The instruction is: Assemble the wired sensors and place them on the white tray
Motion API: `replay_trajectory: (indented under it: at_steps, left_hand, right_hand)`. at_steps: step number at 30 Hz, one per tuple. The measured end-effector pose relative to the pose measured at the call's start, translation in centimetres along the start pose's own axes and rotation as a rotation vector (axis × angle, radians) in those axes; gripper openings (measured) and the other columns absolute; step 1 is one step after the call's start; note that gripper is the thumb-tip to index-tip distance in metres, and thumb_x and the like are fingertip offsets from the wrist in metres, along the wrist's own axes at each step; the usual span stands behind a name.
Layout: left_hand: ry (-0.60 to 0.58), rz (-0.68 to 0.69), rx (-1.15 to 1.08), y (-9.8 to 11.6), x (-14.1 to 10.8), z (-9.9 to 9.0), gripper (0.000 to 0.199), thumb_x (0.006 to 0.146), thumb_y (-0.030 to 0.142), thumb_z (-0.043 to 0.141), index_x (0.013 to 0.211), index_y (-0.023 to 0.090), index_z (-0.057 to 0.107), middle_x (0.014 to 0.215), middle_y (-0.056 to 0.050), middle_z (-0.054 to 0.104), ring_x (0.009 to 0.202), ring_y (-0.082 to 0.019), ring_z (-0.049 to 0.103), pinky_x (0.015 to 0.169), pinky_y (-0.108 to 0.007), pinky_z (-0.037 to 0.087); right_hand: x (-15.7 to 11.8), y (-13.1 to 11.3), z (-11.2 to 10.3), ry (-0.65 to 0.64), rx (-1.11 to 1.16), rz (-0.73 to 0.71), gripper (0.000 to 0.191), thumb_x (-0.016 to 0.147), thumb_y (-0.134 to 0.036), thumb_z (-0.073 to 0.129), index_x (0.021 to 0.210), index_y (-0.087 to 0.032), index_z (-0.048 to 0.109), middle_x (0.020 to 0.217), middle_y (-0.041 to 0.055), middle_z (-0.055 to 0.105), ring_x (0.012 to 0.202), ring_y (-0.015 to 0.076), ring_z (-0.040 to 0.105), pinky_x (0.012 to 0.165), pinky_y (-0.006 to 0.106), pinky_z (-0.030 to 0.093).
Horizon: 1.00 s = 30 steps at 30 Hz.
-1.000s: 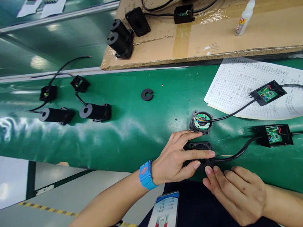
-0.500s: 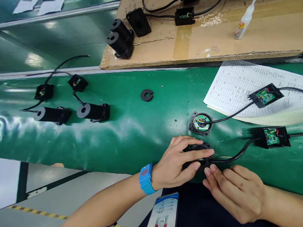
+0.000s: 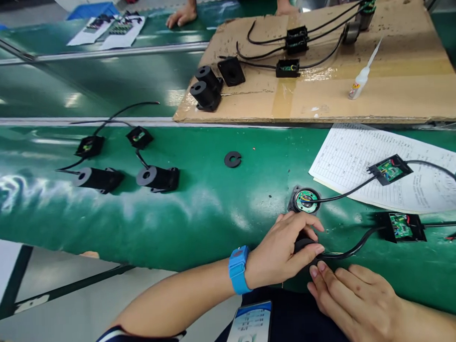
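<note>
At the bench's near edge, my left hand (image 3: 290,246), with a blue strap (image 3: 239,270) on its wrist, curls its fingers and thumb round a black round housing (image 3: 302,245). Most of that housing is hidden under the hand. My right hand (image 3: 354,296) is closed, thumb and index tip pressed at the housing's near right edge. From the housing a black cable (image 3: 354,253) runs right to an open black box (image 3: 405,227) with a green circuit board. Just beyond my left hand lies a second flanged housing (image 3: 307,200), its round green board facing up, wired to another open box (image 3: 390,169).
A slotted black ring (image 3: 232,159) lies mid-bench. Black cylinders (image 3: 159,178) with cabled boxes stand left. Printed sheets (image 3: 339,157) lie right. A cardboard sheet (image 3: 255,102) behind carries more parts and a dropper bottle (image 3: 359,82). Another person's hand (image 3: 182,16) rests on the far bench.
The view has tilted up, showing more of the far side. My left index finger, stretched across the housing before, is now curled with the others round it. My right hand stays at its edge.
</note>
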State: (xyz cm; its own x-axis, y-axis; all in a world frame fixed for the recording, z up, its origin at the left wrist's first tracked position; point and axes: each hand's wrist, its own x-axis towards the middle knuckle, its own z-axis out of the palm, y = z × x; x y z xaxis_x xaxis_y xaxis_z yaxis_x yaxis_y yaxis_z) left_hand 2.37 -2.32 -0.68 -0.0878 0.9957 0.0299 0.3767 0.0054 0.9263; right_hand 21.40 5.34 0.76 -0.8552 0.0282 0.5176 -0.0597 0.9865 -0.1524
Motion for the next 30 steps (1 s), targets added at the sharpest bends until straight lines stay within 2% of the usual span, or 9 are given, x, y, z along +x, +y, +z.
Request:
replay_trajectory:
  at_steps: [2, 4, 5, 7, 10, 13, 17, 24, 30]
  left_hand:
    - [0.161, 0.105, 0.075, -0.9, 0.6, -0.7, 0.023, 0.092, 0.036, 0.072, 0.104, 0.022, 0.057, 0.089, -0.001, 0.063, 0.083, -0.018, 0.060, 0.077, -0.034, 0.048]
    - [0.271, 0.234, 0.173, -2.0, 1.9, -1.9, 0.031, 0.087, 0.036, 0.076, 0.105, 0.021, 0.054, 0.097, -0.005, 0.061, 0.090, -0.020, 0.059, 0.080, -0.036, 0.051]
    - [0.261, 0.285, 0.210, -2.6, 2.8, -2.6, 0.038, 0.085, 0.035, 0.077, 0.110, 0.020, 0.053, 0.107, -0.009, 0.061, 0.101, -0.023, 0.060, 0.086, -0.039, 0.052]
    - [0.126, 0.342, 0.208, -3.8, 4.3, -3.7, 0.054, 0.081, 0.033, 0.076, 0.123, 0.018, 0.047, 0.129, -0.018, 0.058, 0.123, -0.031, 0.057, 0.099, -0.048, 0.051]
    - [-0.064, 0.346, 0.072, -5.1, 5.4, -4.4, 0.058, 0.086, 0.032, 0.073, 0.133, 0.019, 0.042, 0.135, -0.019, 0.061, 0.128, -0.030, 0.061, 0.103, -0.046, 0.054]
    - [0.013, 0.416, 0.064, -5.5, 4.6, -3.9, 0.046, 0.091, 0.035, 0.073, 0.127, 0.020, 0.049, 0.124, -0.015, 0.069, 0.117, -0.026, 0.069, 0.099, -0.042, 0.058]
    - [0.111, 0.491, 0.248, -5.2, 3.0, -3.3, 0.031, 0.096, 0.043, 0.068, 0.116, 0.020, 0.061, 0.123, -0.013, 0.068, 0.113, -0.023, 0.070, 0.104, -0.043, 0.057]
    - [0.135, 0.494, 0.281, -5.1, 2.7, -3.3, 0.028, 0.099, 0.043, 0.064, 0.102, 0.016, 0.070, 0.120, -0.017, 0.068, 0.111, -0.022, 0.070, 0.106, -0.039, 0.055]
    - [0.143, 0.489, 0.299, -5.3, 2.7, -3.4, 0.030, 0.101, 0.045, 0.059, 0.094, 0.020, 0.075, 0.119, -0.015, 0.068, 0.106, -0.019, 0.068, 0.105, -0.037, 0.055]
  right_hand:
    - [0.2, 0.1, -0.1, -0.002, -0.023, -0.015, 0.014, 0.093, -0.010, 0.061, 0.095, -0.009, 0.075, 0.081, 0.0038, 0.075, 0.064, 0.0122, 0.063, 0.061, 0.033, 0.039]
    - [0.3, 0.1, -0.2, -0.009, -0.034, -0.024, 0.014, 0.092, -0.010, 0.062, 0.096, -0.008, 0.075, 0.082, 0.0046, 0.075, 0.065, 0.0128, 0.062, 0.061, 0.034, 0.039]
    - [0.4, 0.0, -0.2, -0.012, -0.034, -0.023, 0.013, 0.092, -0.010, 0.062, 0.095, -0.009, 0.075, 0.082, 0.0047, 0.075, 0.065, 0.0130, 0.062, 0.062, 0.034, 0.039]
    - [0.4, -0.1, -0.2, -0.016, -0.018, -0.003, 0.015, 0.093, -0.007, 0.060, 0.093, -0.010, 0.075, 0.081, 0.0036, 0.074, 0.068, 0.0124, 0.062, 0.068, 0.034, 0.042]
    - [0.8, 0.1, -0.3, -0.040, 0.053, 0.039, 0.021, 0.093, -0.003, 0.057, 0.086, -0.013, 0.074, 0.074, -0.0014, 0.070, 0.067, 0.0100, 0.059, 0.101, 0.041, 0.046]
    - [1.6, 0.7, -0.7, -0.098, 0.142, 0.062, 0.024, 0.093, -0.004, 0.057, 0.080, -0.014, 0.073, 0.065, -0.0062, 0.063, 0.060, 0.0077, 0.053, 0.124, 0.061, 0.028]
    - [2.7, 2.0, -1.2, -0.182, 0.232, 0.051, 0.023, 0.093, -0.006, 0.058, 0.080, -0.018, 0.073, 0.065, -0.0079, 0.064, 0.057, 0.0068, 0.051, 0.126, 0.068, 0.023]
    - [1.7, 2.5, -1.1, -0.299, 0.180, -0.027, 0.034, 0.096, -0.001, 0.050, 0.085, -0.019, 0.076, 0.073, -0.0082, 0.072, 0.057, 0.0059, 0.057, 0.130, 0.061, 0.022]
    - [1.6, 2.9, -1.5, -0.286, 0.142, -0.085, 0.030, 0.100, -0.008, 0.055, 0.087, -0.023, 0.077, 0.080, -0.0097, 0.077, 0.061, 0.0044, 0.060, 0.131, 0.041, 0.028]
